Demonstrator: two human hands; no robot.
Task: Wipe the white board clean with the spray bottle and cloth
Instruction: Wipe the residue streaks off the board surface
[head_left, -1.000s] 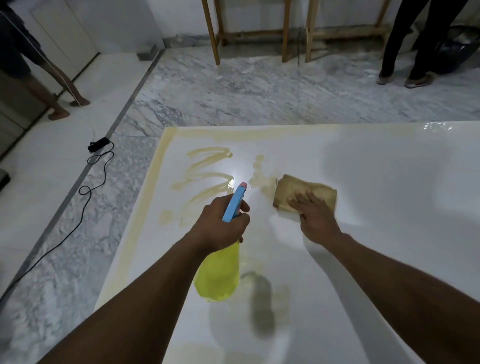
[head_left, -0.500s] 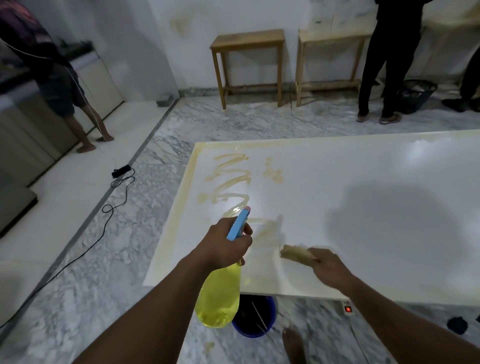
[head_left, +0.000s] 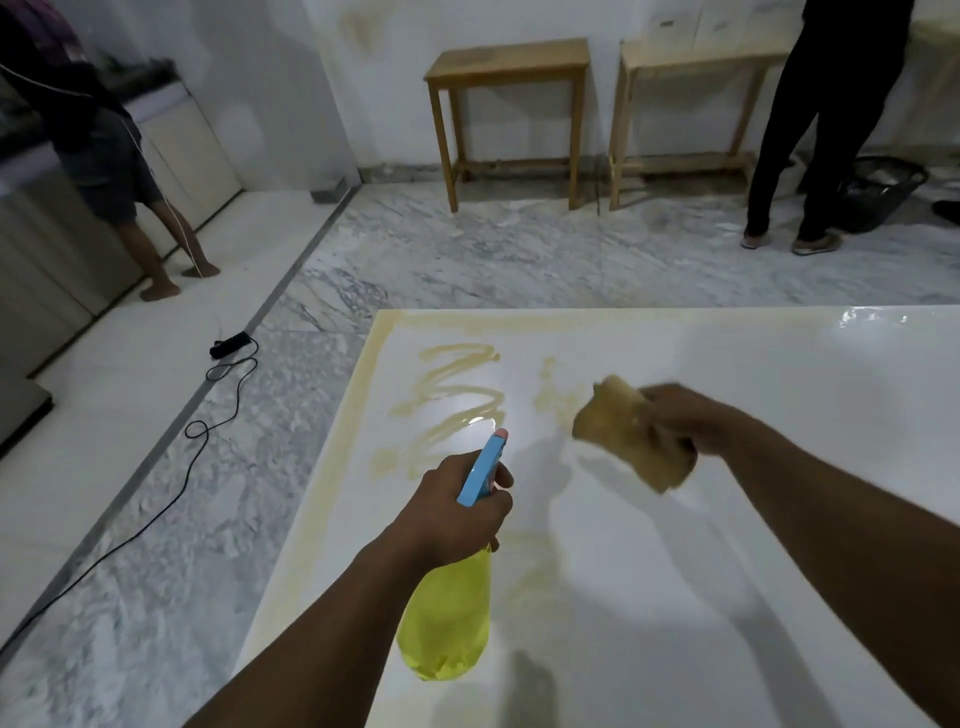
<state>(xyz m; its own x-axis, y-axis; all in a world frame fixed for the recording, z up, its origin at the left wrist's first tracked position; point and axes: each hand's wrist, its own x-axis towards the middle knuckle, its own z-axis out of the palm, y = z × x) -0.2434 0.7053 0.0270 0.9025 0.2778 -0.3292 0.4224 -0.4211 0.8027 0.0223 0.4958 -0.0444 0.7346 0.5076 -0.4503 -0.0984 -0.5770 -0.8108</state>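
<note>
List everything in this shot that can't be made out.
- The cloth: motion-blurred in the head view, so whether it touches the white board cannot be told.
- The right hand: also blurred, so how its fingers lie on the cloth is unclear.
- The spray bottle: the trigger is hidden under the left hand.
- The white board: its right and near edges are cut off by the frame.
- The black basket: its contents are too dark and small to make out.

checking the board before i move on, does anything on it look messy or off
Yes. Yellowish zigzag smears mark the white board near its far left corner, and a yellowish band runs along its left and far edges. The right hand holds the cloth just right of them.
</note>
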